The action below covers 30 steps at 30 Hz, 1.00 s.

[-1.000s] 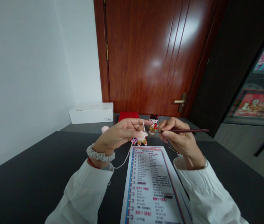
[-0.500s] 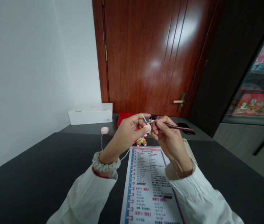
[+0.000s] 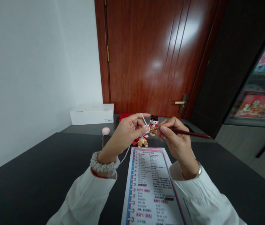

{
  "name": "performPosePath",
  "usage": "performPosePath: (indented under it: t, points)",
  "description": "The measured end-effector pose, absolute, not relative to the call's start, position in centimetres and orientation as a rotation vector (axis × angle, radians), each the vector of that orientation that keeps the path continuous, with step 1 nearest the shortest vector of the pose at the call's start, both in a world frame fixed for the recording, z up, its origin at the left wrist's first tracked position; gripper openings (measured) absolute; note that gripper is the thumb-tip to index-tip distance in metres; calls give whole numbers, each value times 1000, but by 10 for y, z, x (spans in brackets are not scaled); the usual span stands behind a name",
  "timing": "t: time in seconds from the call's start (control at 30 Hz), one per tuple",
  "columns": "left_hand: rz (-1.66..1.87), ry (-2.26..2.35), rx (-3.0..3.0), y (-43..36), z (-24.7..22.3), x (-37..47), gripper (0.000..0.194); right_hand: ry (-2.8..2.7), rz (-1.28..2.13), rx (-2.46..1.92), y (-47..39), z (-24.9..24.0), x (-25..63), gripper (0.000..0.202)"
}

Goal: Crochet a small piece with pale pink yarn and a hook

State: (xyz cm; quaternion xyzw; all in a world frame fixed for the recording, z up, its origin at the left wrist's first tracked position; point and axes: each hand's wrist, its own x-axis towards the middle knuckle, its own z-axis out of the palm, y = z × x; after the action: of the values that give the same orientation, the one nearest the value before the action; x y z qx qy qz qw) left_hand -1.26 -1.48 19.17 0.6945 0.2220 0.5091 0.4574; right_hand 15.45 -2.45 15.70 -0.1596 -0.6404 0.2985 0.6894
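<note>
Between the thumb and fingers of my left hand [image 3: 131,128] is a small pale pink crochet piece [image 3: 146,128]. A strand of yarn [image 3: 143,118] passes over the raised left index finger and trails down past the wrist. My right hand [image 3: 176,136] is closed around a crochet hook [image 3: 191,133] with a dark red handle; its thin metal tip reaches the crochet piece. The pale pink yarn ball [image 3: 105,131] lies on the table to the left. Two crocheted dolls, one black-haired doll [image 3: 154,124] and one doll in brown trousers [image 3: 142,141], are behind the hands.
A printed pattern sheet [image 3: 151,175] lies on the dark table [image 3: 76,156] beneath my hands. Toward the back are a white box [image 3: 91,114] and a red item [image 3: 125,117] partly hidden by my left hand. A wooden door [image 3: 146,62] stands behind the table.
My right hand has moved right with the hook, drawing it away from my left hand and uncovering the black-haired doll. My left hand keeps its grip on the crochet piece.
</note>
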Motion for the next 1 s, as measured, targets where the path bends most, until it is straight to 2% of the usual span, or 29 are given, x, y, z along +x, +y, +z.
performPosePath:
  t: [0.2, 0.37, 0.6, 0.77, 0.87, 0.93, 1.0]
  points:
    - [1280, 542, 1755, -14, 194, -12, 31, -1486, 426, -472, -31, 158, 151, 12]
    - [1380, 578, 1855, -13, 193, -11, 7, -1556, 196, -511, -38, 156, 144, 10]
    - [1426, 658, 1922, -16, 191, -7, 41, -1607, -343, -406, -26, 149, 129, 24]
    - [1220, 585, 1747, -15, 192, -9, 49, -1823, -365, -315, -13, 147, 150, 26]
    - [1067, 465, 1545, -13, 190, -9, 50, -1895, -548, -307, -12, 142, 158, 27]
    - [1059, 422, 1464, -12, 189, -8, 47, -1865, -661, -364, -13, 138, 155, 27]
    - [1131, 431, 1472, -12, 189, -7, 45, -1785, -621, -436, -16, 136, 147, 26]
